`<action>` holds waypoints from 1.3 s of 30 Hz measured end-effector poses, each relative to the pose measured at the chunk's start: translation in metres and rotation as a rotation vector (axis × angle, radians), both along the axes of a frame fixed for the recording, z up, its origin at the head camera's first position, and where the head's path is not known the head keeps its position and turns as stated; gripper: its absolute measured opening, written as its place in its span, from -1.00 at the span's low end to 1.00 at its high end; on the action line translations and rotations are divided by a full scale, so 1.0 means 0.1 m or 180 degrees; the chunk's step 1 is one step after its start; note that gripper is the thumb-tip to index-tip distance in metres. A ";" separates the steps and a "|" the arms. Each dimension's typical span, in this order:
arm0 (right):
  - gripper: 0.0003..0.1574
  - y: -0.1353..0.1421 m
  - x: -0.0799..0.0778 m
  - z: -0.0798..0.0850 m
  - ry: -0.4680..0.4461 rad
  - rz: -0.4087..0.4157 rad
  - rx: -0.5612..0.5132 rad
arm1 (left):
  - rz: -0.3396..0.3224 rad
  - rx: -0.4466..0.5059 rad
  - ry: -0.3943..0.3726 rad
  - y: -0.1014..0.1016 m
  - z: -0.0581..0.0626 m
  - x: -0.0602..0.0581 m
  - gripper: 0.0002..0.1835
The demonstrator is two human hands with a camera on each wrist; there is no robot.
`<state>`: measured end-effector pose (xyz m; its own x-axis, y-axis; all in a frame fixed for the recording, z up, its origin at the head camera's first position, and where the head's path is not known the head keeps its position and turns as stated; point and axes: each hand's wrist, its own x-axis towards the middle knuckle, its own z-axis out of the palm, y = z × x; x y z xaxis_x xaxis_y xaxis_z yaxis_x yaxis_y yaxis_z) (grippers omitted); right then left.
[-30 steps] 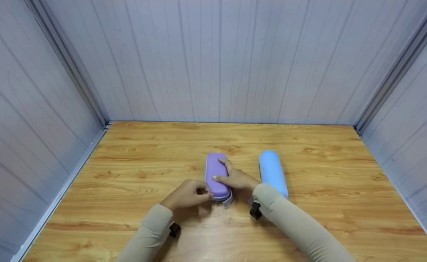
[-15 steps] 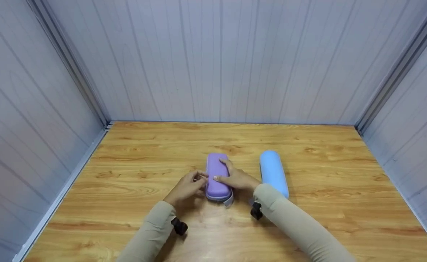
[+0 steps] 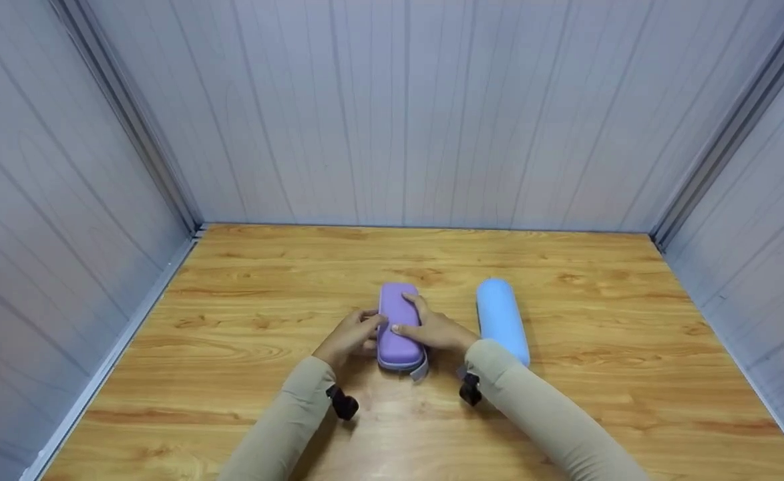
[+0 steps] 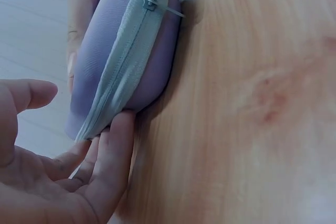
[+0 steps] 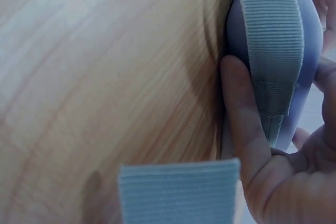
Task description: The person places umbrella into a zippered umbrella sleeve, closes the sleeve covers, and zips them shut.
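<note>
A purple hard zip case (image 3: 397, 337) lies lengthwise on the wooden table. My right hand (image 3: 437, 329) grips its right side, thumb on top and fingers along the edge. On the opposite side, my left hand (image 3: 350, 337) touches the case with its fingers. The left wrist view shows those fingers against the pale zipper (image 4: 121, 66), the thumb held apart from the case. The zipper pull (image 4: 150, 2) sits at the near end, and the zipper looks closed along the visible stretch. A grey strap (image 5: 273, 40) curves around the near right end.
A blue rounded case (image 3: 503, 321) lies to the right, partly behind the right forearm. A grey strap end (image 5: 178, 195) shows low in the right wrist view. Pale panelled walls (image 3: 405, 113) enclose the wooden table (image 3: 258, 267) at the back and sides.
My left hand has moved from the near left corner of the purple case up along its left side. The right hand and both cases have stayed put.
</note>
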<state>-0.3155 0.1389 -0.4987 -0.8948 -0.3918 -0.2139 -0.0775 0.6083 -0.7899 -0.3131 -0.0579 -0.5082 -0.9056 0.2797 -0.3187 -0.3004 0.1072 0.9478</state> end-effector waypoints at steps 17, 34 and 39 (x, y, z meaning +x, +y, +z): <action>0.09 -0.01 0.01 0.00 -0.0003 0.0000 -0.0007 | -0.0179 -0.0474 -0.0105 0.03 0.03 -0.15 -0.25; 0.05 0.01 0.06 -0.05 0.0183 -0.0033 0.0010 | -0.0180 -0.0353 -0.0058 0.03 0.01 -0.15 -0.30; 0.08 0.03 0.11 -0.03 0.0098 0.0091 -0.0013 | -0.0152 -0.0313 -0.0109 0.01 0.03 -0.13 -0.29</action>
